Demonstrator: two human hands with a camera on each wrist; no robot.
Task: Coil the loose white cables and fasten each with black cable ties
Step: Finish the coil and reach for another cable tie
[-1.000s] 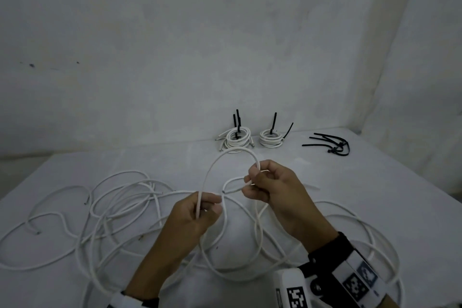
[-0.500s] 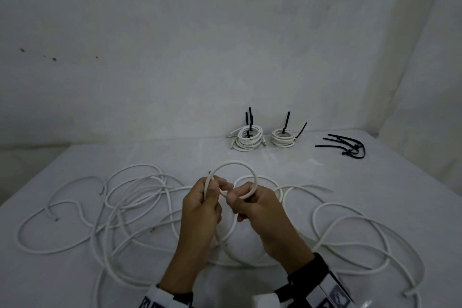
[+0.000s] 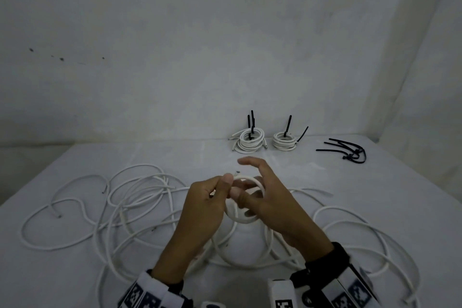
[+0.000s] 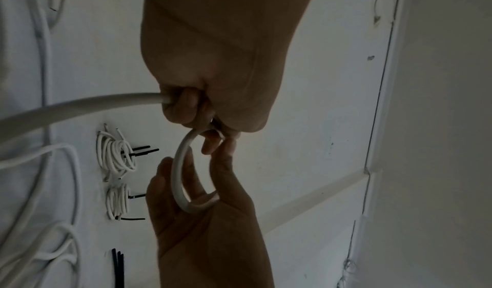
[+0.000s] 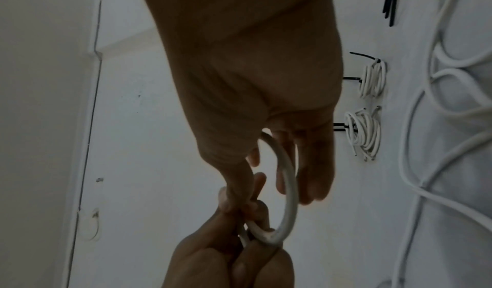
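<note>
A small loop of white cable (image 3: 260,184) is held up over the table's middle. My left hand (image 3: 226,184) pinches it where the strands cross, thumb on top; the left wrist view shows the cable (image 4: 80,105) running out of that fist. My right hand (image 3: 243,179) is spread behind the loop (image 4: 177,166) with straight fingers. Its thumb reaches to the pinch point, and the loop (image 5: 290,187) lies across the palm. The rest of the cable trails down into loose white cables (image 3: 135,195) on the table. Several spare black cable ties (image 3: 350,154) lie far right.
Two finished coils (image 3: 251,142) (image 3: 283,142), each with black ties sticking up, sit at the table's back edge by the wall. Loose cable loops spread left, right and under my forearms. The white table (image 3: 175,157) ends at a corner of walls on the right.
The wide arc of cable has been drawn into a small tight loop. My hands came together, and my right hand let go its pinch and spread its fingers.
</note>
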